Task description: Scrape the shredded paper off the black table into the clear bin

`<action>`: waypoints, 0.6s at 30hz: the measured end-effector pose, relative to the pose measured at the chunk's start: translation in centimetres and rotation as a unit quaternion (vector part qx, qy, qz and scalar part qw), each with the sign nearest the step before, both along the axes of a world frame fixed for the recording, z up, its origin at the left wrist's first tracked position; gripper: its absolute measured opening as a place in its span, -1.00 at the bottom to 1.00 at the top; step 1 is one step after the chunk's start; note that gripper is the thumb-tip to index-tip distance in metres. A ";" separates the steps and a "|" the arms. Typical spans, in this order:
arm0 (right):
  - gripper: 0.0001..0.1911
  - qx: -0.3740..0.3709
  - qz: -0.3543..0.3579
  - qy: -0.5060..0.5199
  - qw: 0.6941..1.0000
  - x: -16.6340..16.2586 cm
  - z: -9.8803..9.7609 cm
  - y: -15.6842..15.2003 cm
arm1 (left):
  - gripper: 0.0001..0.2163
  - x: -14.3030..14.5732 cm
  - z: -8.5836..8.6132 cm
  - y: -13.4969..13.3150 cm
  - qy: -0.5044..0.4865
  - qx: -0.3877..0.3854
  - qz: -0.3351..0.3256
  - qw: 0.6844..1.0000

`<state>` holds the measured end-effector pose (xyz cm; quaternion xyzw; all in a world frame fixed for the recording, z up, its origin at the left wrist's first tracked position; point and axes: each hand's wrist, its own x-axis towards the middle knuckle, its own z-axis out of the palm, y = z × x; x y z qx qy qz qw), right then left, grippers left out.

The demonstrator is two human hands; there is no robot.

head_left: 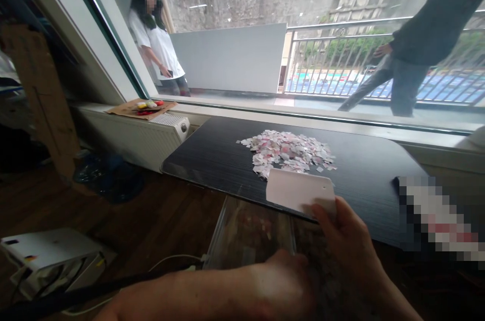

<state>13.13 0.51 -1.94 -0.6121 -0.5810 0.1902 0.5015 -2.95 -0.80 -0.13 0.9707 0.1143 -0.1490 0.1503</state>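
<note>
A heap of small white and pinkish paper pieces (284,149) lies on the dark table (359,159). My right hand (346,227) is closed on a flat white scraper (299,191) with a small hole near one corner. The scraper stands at the near side of the heap, over the table's front edge. Below that edge is a clear plastic box (219,232) with some pieces dimly visible inside. My left hand (290,273) is curled at the box's near right side, seemingly gripping it; shadow hides most of its fingers.
A radiator (132,134) left of the table bears brown paper (117,108) with colourful items. A white appliance (53,255) and blue water bottles (109,177) are on the floor. A pixelated object (439,215) lies at right. Two people (162,51) are beyond the window.
</note>
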 end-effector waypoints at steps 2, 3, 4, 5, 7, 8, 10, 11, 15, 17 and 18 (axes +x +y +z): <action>-0.78 0.020 -0.040 -0.017 0.999 1.2 0.6 0.5 | -0.87 -0.4 -0.3 0.0 0.022 0.005 -0.003 1.000; -0.77 0.033 -0.070 -0.024 0.997 2.1 0.9 0.8 | -0.85 -0.7 -0.3 0.0 0.031 0.009 -0.004 0.999; -0.76 0.037 -0.103 -0.034 0.993 3.2 1.2 1.2 | -0.82 -1.1 -0.3 -0.1 0.028 0.012 -0.004 1.000; -0.74 0.042 -0.139 -0.049 0.988 4.2 1.5 1.5 | -0.79 -1.5 -0.2 -0.1 0.016 0.013 -0.001 1.000; -0.74 0.054 -0.169 -0.085 0.980 6.0 1.7 2.0 | -0.78 -2.4 -0.1 -0.2 -0.010 0.030 0.001 0.999; -0.74 0.054 -0.169 -0.098 0.979 6.6 1.7 2.2 | -0.77 -2.8 -0.1 -0.3 -0.014 0.040 0.011 0.999; -0.73 0.055 -0.155 -0.108 0.980 6.9 1.5 2.5 | -0.78 -3.3 -0.2 -0.3 -0.022 0.050 0.018 0.998; -0.73 0.057 -0.144 -0.106 0.982 6.6 1.4 2.7 | -0.78 -3.4 -0.3 -0.3 -0.023 0.054 0.021 0.998; -0.76 0.049 -0.081 -0.075 0.993 4.7 1.3 3.3 | -0.80 -3.5 -1.0 -0.2 -0.020 0.063 0.026 0.998; -0.78 0.037 -0.053 -0.068 0.996 4.2 1.6 3.2 | -0.81 -3.7 -1.1 -0.1 -0.023 0.060 0.028 0.998; -0.79 0.030 -0.045 -0.072 0.996 4.2 1.7 2.9 | -0.81 -3.9 -1.1 -0.1 -0.026 0.058 0.027 0.998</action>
